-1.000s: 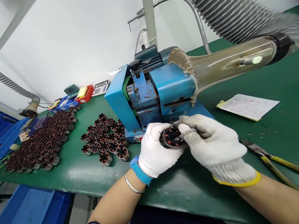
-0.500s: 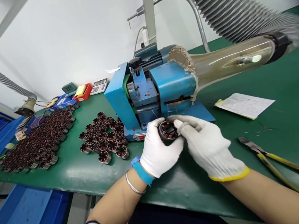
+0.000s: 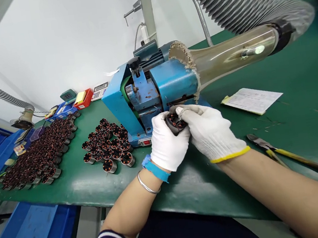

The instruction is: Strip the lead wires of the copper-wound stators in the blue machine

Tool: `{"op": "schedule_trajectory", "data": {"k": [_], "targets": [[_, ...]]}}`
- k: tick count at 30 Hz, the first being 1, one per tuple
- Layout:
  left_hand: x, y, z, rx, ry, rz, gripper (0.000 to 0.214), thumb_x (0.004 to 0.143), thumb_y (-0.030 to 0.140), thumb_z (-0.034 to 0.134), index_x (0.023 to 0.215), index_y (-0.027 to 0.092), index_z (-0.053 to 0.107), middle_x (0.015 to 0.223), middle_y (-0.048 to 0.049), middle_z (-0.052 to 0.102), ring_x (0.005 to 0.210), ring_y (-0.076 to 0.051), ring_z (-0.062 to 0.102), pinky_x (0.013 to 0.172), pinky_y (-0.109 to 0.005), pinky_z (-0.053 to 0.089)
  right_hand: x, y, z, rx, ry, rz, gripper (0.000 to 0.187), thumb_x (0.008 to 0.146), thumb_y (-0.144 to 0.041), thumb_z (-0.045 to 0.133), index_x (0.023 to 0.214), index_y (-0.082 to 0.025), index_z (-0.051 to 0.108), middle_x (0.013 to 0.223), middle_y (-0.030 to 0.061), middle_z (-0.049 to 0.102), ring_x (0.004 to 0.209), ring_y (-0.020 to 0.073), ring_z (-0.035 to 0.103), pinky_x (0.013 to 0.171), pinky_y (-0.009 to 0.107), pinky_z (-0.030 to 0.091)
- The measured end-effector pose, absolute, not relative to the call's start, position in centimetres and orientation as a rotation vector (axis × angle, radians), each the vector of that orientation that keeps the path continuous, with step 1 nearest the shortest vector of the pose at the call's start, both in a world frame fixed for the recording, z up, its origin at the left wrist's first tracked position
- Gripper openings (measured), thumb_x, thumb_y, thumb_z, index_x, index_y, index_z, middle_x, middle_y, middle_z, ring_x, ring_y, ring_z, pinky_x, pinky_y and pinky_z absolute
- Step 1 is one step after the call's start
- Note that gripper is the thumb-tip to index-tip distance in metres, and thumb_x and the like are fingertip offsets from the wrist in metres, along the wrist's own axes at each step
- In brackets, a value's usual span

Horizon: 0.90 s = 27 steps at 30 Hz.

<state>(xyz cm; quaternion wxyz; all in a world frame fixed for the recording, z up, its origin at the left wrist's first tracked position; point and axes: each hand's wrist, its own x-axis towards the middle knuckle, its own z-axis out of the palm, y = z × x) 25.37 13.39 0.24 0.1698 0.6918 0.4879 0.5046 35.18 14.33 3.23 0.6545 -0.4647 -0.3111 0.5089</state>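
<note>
Head view: the left hand grips a motor stator; the right hand pinches at its rim, exact hold unclear; yellow-handled pliers lie right of both.

The machine stands on the table, with one part in front. Left of the machine sits a bunch, then a pile. On the right, pliers lie nearer than the paper.

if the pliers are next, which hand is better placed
Probably the right hand: it is nearer the yellow-handled pliers, while the left hand is wrapped around the copper-wound part. The right hand is also at that part's edge, though.
</note>
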Motion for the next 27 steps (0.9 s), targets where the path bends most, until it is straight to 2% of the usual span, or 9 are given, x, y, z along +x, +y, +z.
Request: {"op": "schedule_trajectory", "data": {"k": [7, 11, 15, 18, 21, 24, 27], "targets": [[25.4, 13.5, 0.5, 1.959, 1.412, 1.382, 0.049, 0.082, 0.027, 0.076, 0.116, 0.021, 0.041, 0.115, -0.0115, 0.059, 0.105, -0.028, 0.064, 0.091, -0.046, 0.056, 35.3, 14.4, 2.5, -1.064, -0.684, 1.164, 0.009, 0.073, -0.023, 0.073, 0.081, -0.022, 0.077, 0.078, 0.0060, 0.076, 0.084, 0.0292, 0.075, 0.085, 0.044, 0.063], [25.5, 13.8, 0.7, 1.946, 1.398, 1.350, 0.053, 0.081, 0.027, 0.078, 0.118, 0.022, 0.041, 0.117, -0.0121, 0.058, 0.107, -0.029, 0.064, 0.094, -0.048, 0.056, 35.3, 14.5, 2.7, -1.090, -0.627, 1.156, 0.009, 0.073, -0.022, 0.072, 0.081, -0.020, 0.076, 0.079, 0.0070, 0.076, 0.084, 0.0284, 0.075, 0.088, 0.043, 0.062], [25.3, 13.6, 0.5, 1.921, 1.383, 1.339, 0.055, 0.080, 0.029, 0.080, 0.118, 0.023, 0.041, 0.117, -0.0106, 0.059, 0.106, -0.029, 0.064, 0.095, -0.048, 0.055, 35.4, 14.0, 2.4, -1.099, -0.647, 1.132, 0.013, 0.073, -0.024, 0.073, 0.085, -0.019, 0.077, 0.085, 0.0095, 0.077, 0.087, 0.0284, 0.075, 0.086, 0.039, 0.061], [24.8, 12.9, -0.2, 1.927, 1.302, 1.367, 0.055, 0.079, 0.029, 0.080, 0.117, 0.022, 0.041, 0.112, -0.0096, 0.059, 0.100, -0.026, 0.065, 0.090, -0.045, 0.057, 35.4, 12.9, 1.7, -1.089, -0.748, 1.083, 0.018, 0.073, -0.028, 0.074, 0.088, -0.019, 0.078, 0.087, 0.0096, 0.077, 0.089, 0.0296, 0.074, 0.086, 0.041, 0.061], [24.3, 12.1, -1.0, 1.959, 1.192, 1.440, 0.050, 0.079, 0.027, 0.079, 0.114, 0.022, 0.043, 0.110, -0.0081, 0.058, 0.097, -0.023, 0.064, 0.088, -0.041, 0.057, 35.3, 11.5, 1.0, -1.041, -0.939, 0.958, 0.017, 0.075, -0.033, 0.072, 0.087, -0.022, 0.078, 0.085, 0.0080, 0.077, 0.083, 0.0289, 0.074, 0.080, 0.043, 0.063], [24.2, 11.5, -1.0, 1.971, 1.140, 1.505, 0.049, 0.078, 0.026, 0.079, 0.113, 0.022, 0.045, 0.113, -0.0088, 0.058, 0.101, -0.023, 0.063, 0.092, -0.043, 0.057, 35.5, 10.5, 0.8, -0.983, -1.067, 0.849, 0.013, 0.081, -0.032, 0.068, 0.085, -0.025, 0.078, 0.087, 0.0064, 0.076, 0.082, 0.0276, 0.073, 0.076, 0.040, 0.063], [23.4, 10.3, -0.3, 1.988, 1.185, 1.507, 0.057, 0.069, 0.031, 0.088, 0.112, 0.023, 0.052, 0.116, -0.0096, 0.057, 0.108, -0.026, 0.063, 0.096, -0.047, 0.057, 36.1, 9.9, 0.4, -1.000, -1.136, 0.816, 0.013, 0.085, -0.031, 0.068, 0.088, -0.026, 0.079, 0.089, 0.0066, 0.076, 0.083, 0.0277, 0.073, 0.074, 0.038, 0.062]]}}
